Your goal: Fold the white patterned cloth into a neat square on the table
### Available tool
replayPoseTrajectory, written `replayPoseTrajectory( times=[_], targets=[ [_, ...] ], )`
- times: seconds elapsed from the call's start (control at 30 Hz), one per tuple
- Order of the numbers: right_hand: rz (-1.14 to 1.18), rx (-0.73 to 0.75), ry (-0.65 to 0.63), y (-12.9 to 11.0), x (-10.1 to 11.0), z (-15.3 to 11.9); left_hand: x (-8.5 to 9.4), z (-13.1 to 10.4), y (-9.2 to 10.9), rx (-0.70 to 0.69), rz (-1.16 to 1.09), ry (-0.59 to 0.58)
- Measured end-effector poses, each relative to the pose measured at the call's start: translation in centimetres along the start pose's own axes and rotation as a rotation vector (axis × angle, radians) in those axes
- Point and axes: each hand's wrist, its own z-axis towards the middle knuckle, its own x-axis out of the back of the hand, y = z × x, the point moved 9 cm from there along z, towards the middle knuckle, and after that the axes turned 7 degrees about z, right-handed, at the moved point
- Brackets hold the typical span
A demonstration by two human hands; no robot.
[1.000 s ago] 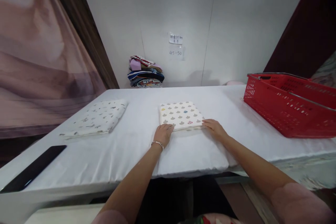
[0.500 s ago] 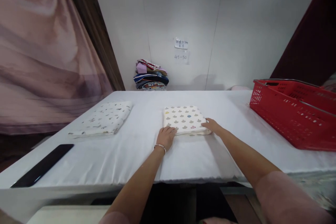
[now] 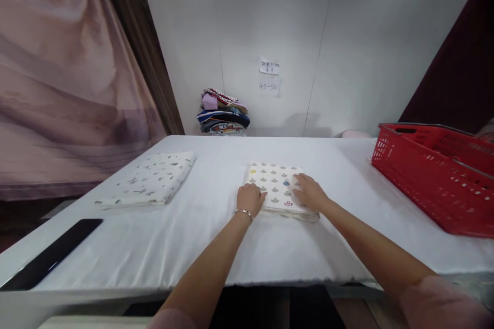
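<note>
A folded white cloth [image 3: 274, 189] with rows of grey shapes and a few coloured ones lies on the table in front of me, slightly turned. At its left edge is my left hand [image 3: 250, 199], wearing a bracelet, with the fingers curled on that side and the thumb over the top; the fingertips are partly hidden. My right hand [image 3: 311, 194] rests on the cloth's right part, fingers stretched out across the top. Layered edges show along the cloth's near side.
Another folded patterned cloth [image 3: 150, 180] lies to the left, with a dark flat slab [image 3: 52, 253] nearer me. A red plastic basket [image 3: 436, 175] stands at the right. Beyond the white-covered table [image 3: 193, 241] are a stack of folded fabrics [image 3: 224, 112] and paper signs [image 3: 269, 77] on the wall.
The folded cloth sits a little nearer and turned slightly. My right hand has shifted from its near right corner onto its top. My view has tilted slightly.
</note>
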Motion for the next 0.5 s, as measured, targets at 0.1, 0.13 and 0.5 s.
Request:
replayPoseTrajectory(
  times=[0.1,0.13,0.5],
  targets=[
    [-0.004,0.110,-0.004,-1.9,-0.9,2.6,-1.3,0.4,-0.4,0.045,-0.021,0.022],
    [-0.014,0.096,-0.021,-1.7,-1.5,3.3,-2.0,0.3,-0.7,0.061,-0.039,0.003],
    [-0.074,-0.109,-0.095,2.8,-5.5,4.8,-3.1,2.3,-1.4,0.110,-0.030,-0.228]
  ],
)
